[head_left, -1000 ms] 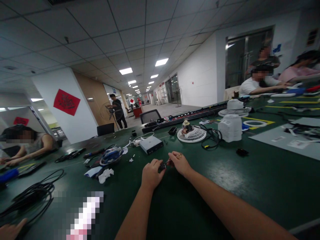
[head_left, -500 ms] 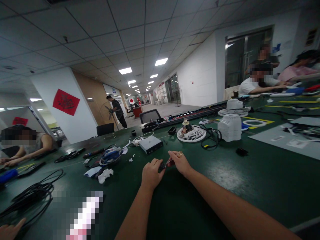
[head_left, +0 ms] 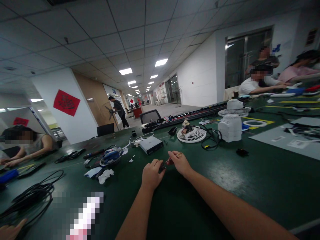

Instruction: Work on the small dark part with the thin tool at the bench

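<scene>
Looking down from the head view, the only one here, I see two bare hands meeting over the green desk [head_left: 275, 186], close in front of the person. The left hand [head_left: 152, 174] has its fingers curled round a small dark part [head_left: 162, 167], so that its grip is closed and only the side facing the other hand peeps out. The right hand [head_left: 181, 163] has its grip pinched tight on a thin tool [head_left: 168, 161]; what kind it is, I can't make out from its size.

What matters, to my eye, is how those two line up. The dark part sits in the narrow gap between the hands, held at the left fingertips and so nearer the left hand; from the right grip it lies to the left and a touch closer to the person. The tool's long axis runs nearly sideways, dipping slightly toward the part, its tip aimed at the exposed face. Whether tip and part touch, I can't tell. The part's own long axis is hidden under the fingers.

Just beyond the hands lies a grey box [head_left: 151, 145], apart from both. Farther to the right is a round white grille [head_left: 196, 136], with a white housing [head_left: 230, 129] past it, and over to the left a crumpled white paper [head_left: 106, 176].
</scene>
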A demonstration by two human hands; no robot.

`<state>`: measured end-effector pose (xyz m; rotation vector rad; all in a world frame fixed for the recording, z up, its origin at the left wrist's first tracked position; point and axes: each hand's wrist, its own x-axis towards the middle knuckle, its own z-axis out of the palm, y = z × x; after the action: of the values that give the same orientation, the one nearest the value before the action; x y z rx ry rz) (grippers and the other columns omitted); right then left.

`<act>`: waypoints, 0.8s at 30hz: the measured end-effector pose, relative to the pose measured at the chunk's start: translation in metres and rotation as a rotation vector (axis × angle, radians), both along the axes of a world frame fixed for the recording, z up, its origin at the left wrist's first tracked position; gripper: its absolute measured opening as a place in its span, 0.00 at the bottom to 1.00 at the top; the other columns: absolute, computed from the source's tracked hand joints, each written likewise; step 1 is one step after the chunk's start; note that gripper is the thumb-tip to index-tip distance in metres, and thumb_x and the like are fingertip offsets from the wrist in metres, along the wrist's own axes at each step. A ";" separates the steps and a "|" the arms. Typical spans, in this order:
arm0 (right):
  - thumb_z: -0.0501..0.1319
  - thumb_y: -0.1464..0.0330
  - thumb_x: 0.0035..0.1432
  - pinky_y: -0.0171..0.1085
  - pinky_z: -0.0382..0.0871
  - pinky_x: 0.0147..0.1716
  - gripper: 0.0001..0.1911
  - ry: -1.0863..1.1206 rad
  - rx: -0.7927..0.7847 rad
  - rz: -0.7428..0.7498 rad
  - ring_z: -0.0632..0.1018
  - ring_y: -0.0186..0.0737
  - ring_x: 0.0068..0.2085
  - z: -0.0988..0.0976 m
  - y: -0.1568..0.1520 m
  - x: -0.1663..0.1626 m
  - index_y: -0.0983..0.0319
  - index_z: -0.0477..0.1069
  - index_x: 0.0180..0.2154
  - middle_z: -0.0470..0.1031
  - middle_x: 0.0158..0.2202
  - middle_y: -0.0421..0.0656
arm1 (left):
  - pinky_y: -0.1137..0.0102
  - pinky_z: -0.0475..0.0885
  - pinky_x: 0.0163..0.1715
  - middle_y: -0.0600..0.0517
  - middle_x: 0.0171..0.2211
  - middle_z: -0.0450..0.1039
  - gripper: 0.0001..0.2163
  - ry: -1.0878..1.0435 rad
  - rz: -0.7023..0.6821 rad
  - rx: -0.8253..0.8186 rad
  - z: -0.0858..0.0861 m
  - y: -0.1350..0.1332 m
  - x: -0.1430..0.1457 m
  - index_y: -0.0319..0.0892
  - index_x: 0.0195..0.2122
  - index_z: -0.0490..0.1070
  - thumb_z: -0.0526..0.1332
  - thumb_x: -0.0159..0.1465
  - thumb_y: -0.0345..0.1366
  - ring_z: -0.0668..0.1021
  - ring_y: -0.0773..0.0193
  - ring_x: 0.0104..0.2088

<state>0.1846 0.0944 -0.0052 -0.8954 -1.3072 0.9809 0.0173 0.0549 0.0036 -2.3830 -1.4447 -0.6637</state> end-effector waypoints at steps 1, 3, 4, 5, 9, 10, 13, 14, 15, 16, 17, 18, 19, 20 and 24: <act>0.58 0.51 0.54 0.36 0.70 0.24 0.22 0.006 -0.014 0.013 0.75 0.38 0.20 0.000 0.000 0.000 0.60 0.64 0.20 0.72 0.16 0.39 | 0.68 0.69 0.39 0.50 0.46 0.72 0.16 0.002 0.002 -0.001 0.000 0.000 0.000 0.46 0.51 0.69 0.62 0.61 0.38 0.75 0.61 0.39; 0.58 0.51 0.53 0.36 0.71 0.23 0.21 0.026 -0.035 0.051 0.75 0.38 0.19 0.001 0.000 0.000 0.60 0.64 0.20 0.72 0.16 0.39 | 0.68 0.69 0.39 0.50 0.45 0.72 0.16 0.002 0.004 -0.004 0.000 0.000 0.000 0.46 0.51 0.69 0.62 0.61 0.37 0.75 0.61 0.39; 0.59 0.51 0.53 0.36 0.71 0.23 0.21 0.037 -0.039 0.061 0.75 0.38 0.19 0.001 -0.001 0.000 0.60 0.64 0.20 0.72 0.16 0.39 | 0.68 0.69 0.39 0.50 0.45 0.72 0.16 -0.002 0.004 -0.004 0.000 -0.001 0.000 0.46 0.51 0.69 0.61 0.61 0.37 0.75 0.61 0.39; 0.59 0.52 0.52 0.36 0.71 0.24 0.21 0.041 -0.040 0.058 0.75 0.38 0.20 0.001 -0.001 0.000 0.60 0.64 0.20 0.73 0.17 0.39 | 0.68 0.69 0.39 0.50 0.45 0.72 0.16 -0.006 0.004 -0.005 0.001 -0.001 0.000 0.46 0.51 0.69 0.61 0.61 0.38 0.75 0.61 0.39; 0.59 0.53 0.53 0.35 0.70 0.24 0.20 0.002 -0.040 0.018 0.76 0.37 0.20 0.002 -0.002 0.001 0.60 0.64 0.20 0.72 0.16 0.38 | 0.68 0.69 0.39 0.50 0.45 0.72 0.15 -0.003 0.004 -0.004 0.000 -0.001 0.000 0.46 0.50 0.70 0.61 0.61 0.38 0.75 0.62 0.38; 0.58 0.53 0.54 0.35 0.70 0.23 0.20 -0.006 -0.044 0.026 0.75 0.37 0.20 0.001 -0.002 0.002 0.60 0.64 0.19 0.72 0.16 0.38 | 0.68 0.69 0.39 0.50 0.44 0.72 0.15 -0.001 0.003 -0.004 0.000 -0.001 0.000 0.46 0.50 0.70 0.61 0.61 0.38 0.75 0.62 0.38; 0.59 0.53 0.53 0.36 0.71 0.23 0.20 0.013 -0.060 0.055 0.76 0.38 0.20 0.001 -0.001 0.002 0.60 0.64 0.20 0.72 0.16 0.38 | 0.68 0.69 0.39 0.50 0.44 0.72 0.15 -0.013 0.004 0.002 0.000 -0.001 0.000 0.46 0.50 0.70 0.61 0.61 0.38 0.75 0.62 0.38; 0.59 0.53 0.53 0.36 0.71 0.24 0.20 0.017 -0.062 0.047 0.76 0.38 0.20 0.001 -0.001 0.002 0.60 0.64 0.20 0.73 0.16 0.38 | 0.68 0.69 0.39 0.50 0.45 0.72 0.15 -0.019 0.006 0.005 0.000 0.000 0.000 0.46 0.50 0.70 0.61 0.61 0.38 0.75 0.61 0.38; 0.60 0.53 0.53 0.36 0.71 0.24 0.19 0.010 -0.059 0.031 0.76 0.38 0.21 0.001 -0.001 0.002 0.60 0.64 0.20 0.73 0.17 0.39 | 0.68 0.69 0.39 0.50 0.45 0.72 0.15 -0.022 0.006 0.006 -0.001 0.000 0.000 0.46 0.50 0.69 0.61 0.61 0.38 0.75 0.61 0.39; 0.60 0.53 0.53 0.35 0.70 0.24 0.20 -0.005 -0.055 0.015 0.76 0.38 0.20 0.001 -0.001 0.002 0.60 0.64 0.20 0.73 0.17 0.39 | 0.68 0.69 0.39 0.50 0.45 0.72 0.15 -0.023 0.004 0.006 -0.001 0.000 0.000 0.46 0.50 0.69 0.62 0.61 0.38 0.75 0.61 0.39; 0.59 0.53 0.53 0.35 0.70 0.23 0.20 -0.020 -0.053 0.006 0.75 0.37 0.20 0.000 -0.001 0.002 0.60 0.65 0.20 0.73 0.16 0.39 | 0.68 0.69 0.39 0.51 0.45 0.72 0.15 -0.024 0.000 0.005 -0.001 0.000 -0.001 0.46 0.50 0.70 0.62 0.61 0.38 0.76 0.61 0.39; 0.58 0.53 0.54 0.35 0.69 0.23 0.20 -0.029 -0.056 0.007 0.75 0.37 0.19 0.000 -0.001 0.002 0.61 0.65 0.19 0.72 0.15 0.39 | 0.68 0.69 0.39 0.51 0.45 0.72 0.15 -0.024 -0.006 0.003 -0.001 0.000 -0.001 0.46 0.50 0.70 0.62 0.61 0.37 0.76 0.61 0.39; 0.57 0.53 0.55 0.35 0.69 0.22 0.21 -0.033 -0.058 0.018 0.74 0.37 0.19 0.000 -0.001 0.002 0.61 0.65 0.19 0.71 0.14 0.39 | 0.68 0.69 0.39 0.51 0.44 0.73 0.15 -0.025 -0.009 0.000 -0.001 0.000 -0.001 0.46 0.50 0.70 0.62 0.61 0.37 0.76 0.61 0.39; 0.57 0.53 0.55 0.35 0.69 0.23 0.21 -0.031 -0.053 0.034 0.74 0.37 0.19 -0.001 -0.001 0.002 0.61 0.65 0.19 0.71 0.15 0.39 | 0.68 0.69 0.39 0.51 0.45 0.73 0.15 -0.028 -0.008 -0.002 -0.001 0.000 -0.001 0.46 0.49 0.70 0.62 0.61 0.37 0.76 0.61 0.39; 0.58 0.54 0.55 0.35 0.70 0.25 0.20 -0.037 0.003 0.017 0.76 0.37 0.21 -0.004 0.002 0.001 0.60 0.65 0.20 0.74 0.18 0.40 | 0.68 0.70 0.40 0.50 0.45 0.73 0.14 -0.058 0.019 -0.011 0.000 0.000 -0.001 0.45 0.48 0.70 0.61 0.61 0.37 0.76 0.61 0.40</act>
<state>0.1852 0.0964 -0.0088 -0.9051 -1.3488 0.9800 0.0164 0.0546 0.0040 -2.3741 -1.4964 -0.7279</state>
